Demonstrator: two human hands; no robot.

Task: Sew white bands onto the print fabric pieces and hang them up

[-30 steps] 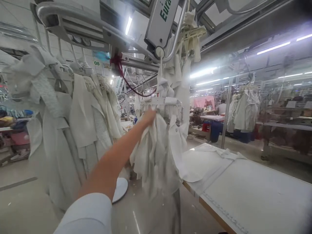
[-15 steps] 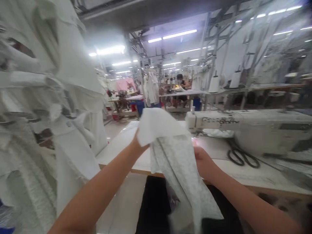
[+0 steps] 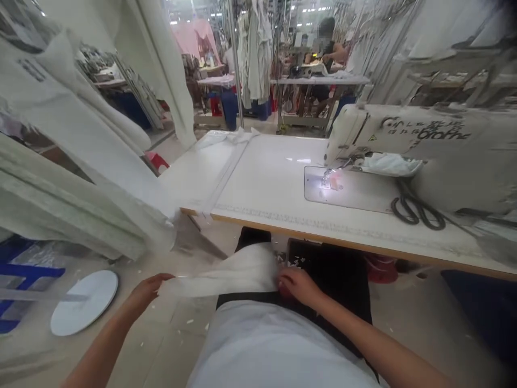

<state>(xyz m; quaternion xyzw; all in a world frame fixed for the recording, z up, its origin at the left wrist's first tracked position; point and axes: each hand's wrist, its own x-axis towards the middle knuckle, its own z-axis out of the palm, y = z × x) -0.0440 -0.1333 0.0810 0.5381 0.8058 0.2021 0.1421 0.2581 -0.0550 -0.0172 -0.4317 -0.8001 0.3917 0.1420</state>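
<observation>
A pale piece of fabric (image 3: 242, 272) is stretched sideways between my two hands, low over my lap and in front of the table edge. Its left end is pinched in the fingers of my left hand (image 3: 147, 291). My right hand (image 3: 297, 285) is closed on the other end, above my dark trousers. Motion blurs parts of the cloth. Beyond it stands a white sewing machine (image 3: 436, 132) on the table (image 3: 266, 167), its needle area lit.
Black-handled scissors (image 3: 418, 213) lie beside the machine. A white strip (image 3: 228, 172) crosses the table's left part. Pale garments (image 3: 92, 156) hang at the left, above a round white base (image 3: 84, 302) on the floor. Another person (image 3: 329, 48) sits at a machine farther back.
The fabric has come down from above the table to over my lap, and both hands have dropped with it. My left hand has gone out to the left. The view has tilted down.
</observation>
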